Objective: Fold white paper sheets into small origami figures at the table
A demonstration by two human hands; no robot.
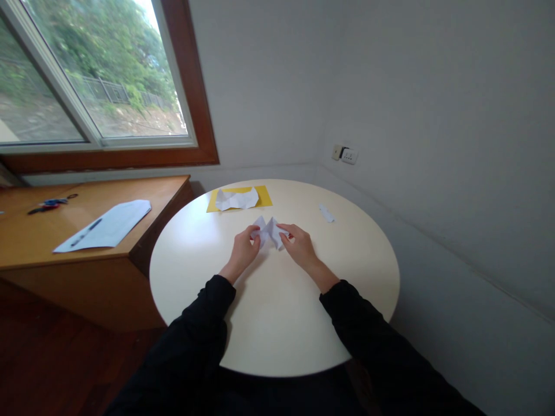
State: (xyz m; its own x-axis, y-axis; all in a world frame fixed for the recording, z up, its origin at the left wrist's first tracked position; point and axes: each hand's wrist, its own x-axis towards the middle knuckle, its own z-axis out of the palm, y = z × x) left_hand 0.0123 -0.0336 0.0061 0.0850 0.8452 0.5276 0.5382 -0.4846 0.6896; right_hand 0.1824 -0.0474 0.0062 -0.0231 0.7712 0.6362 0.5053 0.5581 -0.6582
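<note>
A small piece of folded white paper (272,230) is held up just over the round table, with pointed flaps standing to either side of a middle crease. My left hand (246,247) pinches its left side between thumb and fingers. On the opposite side, my right hand (299,245) grips the paper the same way. Parts of the paper are hidden behind my fingertips. Beyond my hands, a crumpled white sheet (236,200) rests on a yellow sheet (264,196). A narrow white paper strip (326,213) lies to the right.
The round white table (277,323) stands in a wall corner. To the left is a wooden desk (99,190) bearing white sheets (125,222), a pen (87,232) and scissors (52,203). A wall socket (349,155) sits behind, and a window (125,75) is at upper left.
</note>
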